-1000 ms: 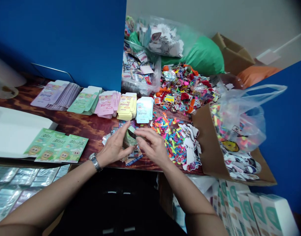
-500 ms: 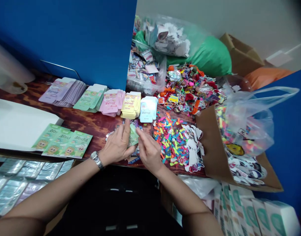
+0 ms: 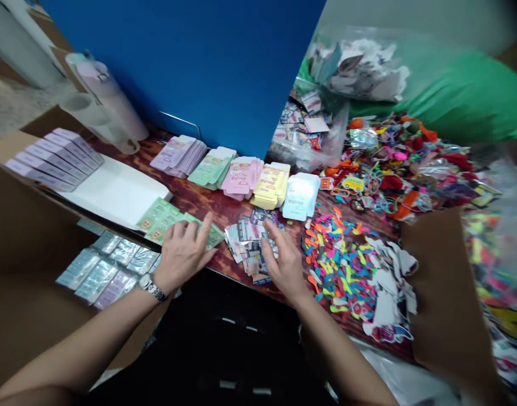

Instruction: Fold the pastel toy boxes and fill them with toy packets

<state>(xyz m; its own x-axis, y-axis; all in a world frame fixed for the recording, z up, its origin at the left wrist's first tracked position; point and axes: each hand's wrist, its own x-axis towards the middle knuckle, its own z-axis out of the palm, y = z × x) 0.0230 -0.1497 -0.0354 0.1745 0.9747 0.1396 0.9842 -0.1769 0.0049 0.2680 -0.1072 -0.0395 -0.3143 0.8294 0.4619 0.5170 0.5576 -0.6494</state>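
My left hand [image 3: 182, 252] is over the right end of a row of green printed packets [image 3: 159, 217], fingers spread and palm down. It partly hides the packet at that end. Over a loose pile of small printed cards [image 3: 252, 234] hovers my right hand [image 3: 284, 260], its thumb and index finger apart and nothing between them. Just right of that hand is a spread of small, bright balloons [image 3: 340, 259], with white-backed cutout stickers [image 3: 389, 282] beside it.
Stacks of flat purple [image 3: 180, 155], green [image 3: 212, 167], pink [image 3: 242, 176], yellow [image 3: 270, 185] and blue packets [image 3: 300, 195] line the blue partition [image 3: 190, 67]. Purple boxes [image 3: 57, 158] stand at left. Mixed trinkets [image 3: 393, 169] heap at back right, beside a cardboard flap [image 3: 448, 293].
Both hands were together around a green packet over the cards. My left hand has moved left to the green row, and the right has stayed by the cards. The view has turned left.
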